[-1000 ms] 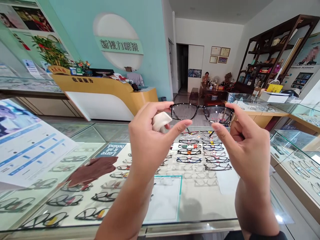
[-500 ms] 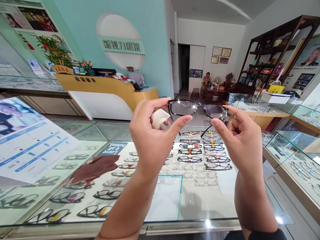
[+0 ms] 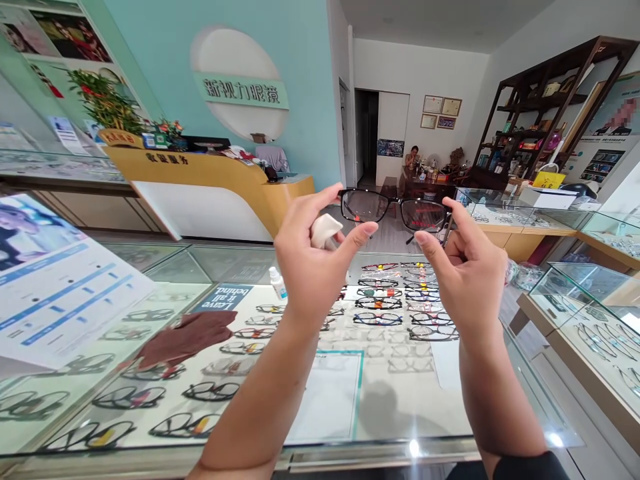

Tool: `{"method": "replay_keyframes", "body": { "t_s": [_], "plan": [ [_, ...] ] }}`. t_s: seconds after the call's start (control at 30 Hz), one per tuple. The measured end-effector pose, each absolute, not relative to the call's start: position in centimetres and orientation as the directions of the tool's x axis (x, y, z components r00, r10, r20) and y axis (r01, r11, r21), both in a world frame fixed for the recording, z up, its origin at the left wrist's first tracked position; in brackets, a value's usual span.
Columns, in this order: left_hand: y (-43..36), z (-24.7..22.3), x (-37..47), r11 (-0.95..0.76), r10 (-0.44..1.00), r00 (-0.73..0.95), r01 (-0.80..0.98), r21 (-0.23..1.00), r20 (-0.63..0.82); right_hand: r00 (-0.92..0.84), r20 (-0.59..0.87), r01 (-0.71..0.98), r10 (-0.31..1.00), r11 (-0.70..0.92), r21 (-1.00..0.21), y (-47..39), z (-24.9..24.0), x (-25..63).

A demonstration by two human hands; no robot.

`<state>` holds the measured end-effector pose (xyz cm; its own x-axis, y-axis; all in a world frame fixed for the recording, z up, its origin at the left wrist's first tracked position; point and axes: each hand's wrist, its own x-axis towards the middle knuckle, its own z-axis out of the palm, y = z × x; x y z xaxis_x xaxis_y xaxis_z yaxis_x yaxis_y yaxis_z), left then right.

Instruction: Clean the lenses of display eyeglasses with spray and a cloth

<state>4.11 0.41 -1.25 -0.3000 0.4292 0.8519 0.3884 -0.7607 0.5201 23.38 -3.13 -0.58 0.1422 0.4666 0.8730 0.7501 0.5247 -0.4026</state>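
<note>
Hands point(image 3: 315, 260) raised | thumbs inward | black-framed glasses point(image 3: 395, 200) held at corners

- Spectacles point(image 3: 395, 201) between the hands point(image 3: 310, 267), above the bench point(image 3: 415, 410).
- Cloth point(image 3: 190, 337) on the bench, left of the hands.
- Bottle point(image 3: 277, 285) beyond the cloth, to its right.
- Card point(image 3: 65, 293) left of the cloth.
- Rows of frames point(image 3: 379, 303) inside the bench.

The left hand point(image 3: 313, 263) hides part of the white cloth point(image 3: 325, 230) — the printed card point(image 3: 65, 293) runs off the left edge.
</note>
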Motion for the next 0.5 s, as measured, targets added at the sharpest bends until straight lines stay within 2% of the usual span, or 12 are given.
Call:
{"method": "replay_keyframes", "body": {
  "t_s": [0.27,0.37,0.5],
  "plan": [
    [2.1,-2.1,4.4,-0.753,0.507,-0.282,0.315,0.578,0.814,0.166,0.933,0.799,0.319,0.511,-0.317,-1.9,-1.2,22.7],
    [1.9,-2.2,4.6,-0.765,0.467,-0.308,0.329,0.553,0.829,0.151,0.934,0.785,0.324,0.534,-0.312,-1.8,-1.3,22.8],
    [1.5,-2.4,4.8,-0.764,0.385,-0.349,0.398,0.507,0.854,0.156,0.91,0.72,0.384,0.586,-0.371,-1.5,-1.4,22.8]
  ]
}}
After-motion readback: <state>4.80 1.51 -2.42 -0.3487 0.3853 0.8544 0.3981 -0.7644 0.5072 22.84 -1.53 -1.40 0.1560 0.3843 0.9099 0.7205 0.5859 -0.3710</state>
